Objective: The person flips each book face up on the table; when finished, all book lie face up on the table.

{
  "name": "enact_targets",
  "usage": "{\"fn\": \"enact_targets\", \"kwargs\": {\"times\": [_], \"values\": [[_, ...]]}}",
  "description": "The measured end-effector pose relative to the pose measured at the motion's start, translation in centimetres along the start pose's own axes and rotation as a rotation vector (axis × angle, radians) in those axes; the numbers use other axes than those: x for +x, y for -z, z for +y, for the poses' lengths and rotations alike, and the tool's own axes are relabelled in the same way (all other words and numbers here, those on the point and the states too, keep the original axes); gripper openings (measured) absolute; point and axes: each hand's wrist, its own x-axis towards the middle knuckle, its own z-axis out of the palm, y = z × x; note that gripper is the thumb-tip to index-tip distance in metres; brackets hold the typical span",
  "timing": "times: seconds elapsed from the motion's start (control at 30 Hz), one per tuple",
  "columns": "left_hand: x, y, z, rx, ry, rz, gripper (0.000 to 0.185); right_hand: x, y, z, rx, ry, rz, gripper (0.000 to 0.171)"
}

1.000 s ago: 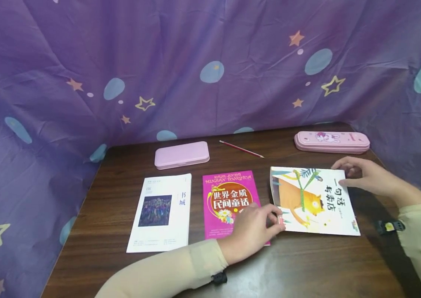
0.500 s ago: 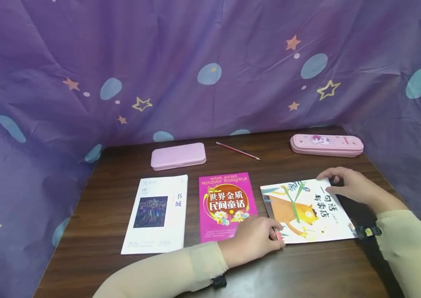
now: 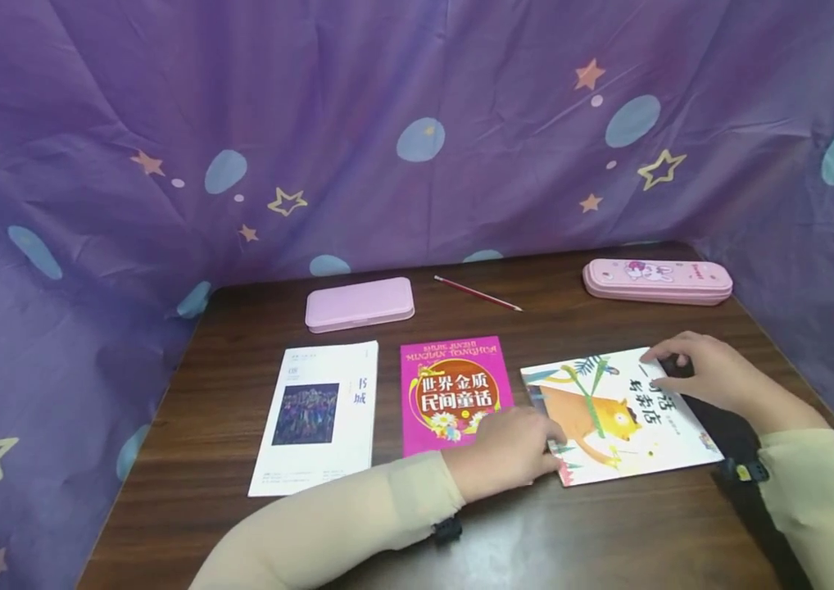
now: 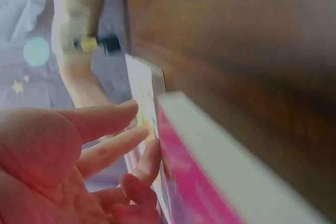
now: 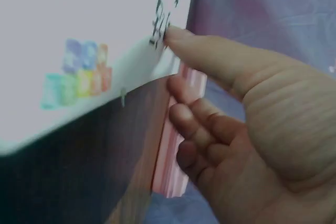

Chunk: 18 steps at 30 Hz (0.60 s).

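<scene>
In the head view, a white picture book [image 3: 609,418] with an orange animal on its cover lies at the right, slightly turned. My right hand [image 3: 712,377] holds its upper right corner. The right wrist view shows the thumb [image 5: 184,40] on the cover and the other fingers at the edge. Near the book's lower left corner is my left hand [image 3: 505,451], covering part of a magenta book [image 3: 454,397]. Its thumb and fingers [image 4: 110,150] are spread apart in the left wrist view, close to both books; whether they touch is hard to tell.
To the left lies a white book [image 3: 314,418] with a dark picture. Farther back are a plain pink case [image 3: 360,305], a red pencil [image 3: 478,292] and a pink pencil case [image 3: 656,281] with a rabbit. A purple curtain [image 3: 358,123] hangs behind the brown table [image 3: 520,541].
The picture book has come toward me and turned counterclockwise, the right hand moving with its corner. My left hand's fingers have loosened from the book's lower left corner.
</scene>
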Motion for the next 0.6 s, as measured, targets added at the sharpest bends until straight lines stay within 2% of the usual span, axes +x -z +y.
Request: {"fn": "enact_targets", "kwargs": {"times": [0.13,0.4,0.6], "values": [[1.1,1.0,-1.2,0.017,-0.001,0.027,0.030,-2.0,-0.1,-0.3,0.015,-0.048,-0.013,0.043],[4.4,1.4,-3.5,0.053,0.130,0.050,0.032,-5.3,-0.4,-1.0,0.000,-0.049,-0.031,0.046],[6.4,1.4,-5.0,0.050,0.116,0.065,0.028,-6.9,-0.1,-1.1,-0.033,-0.038,-0.053,0.055]]}}
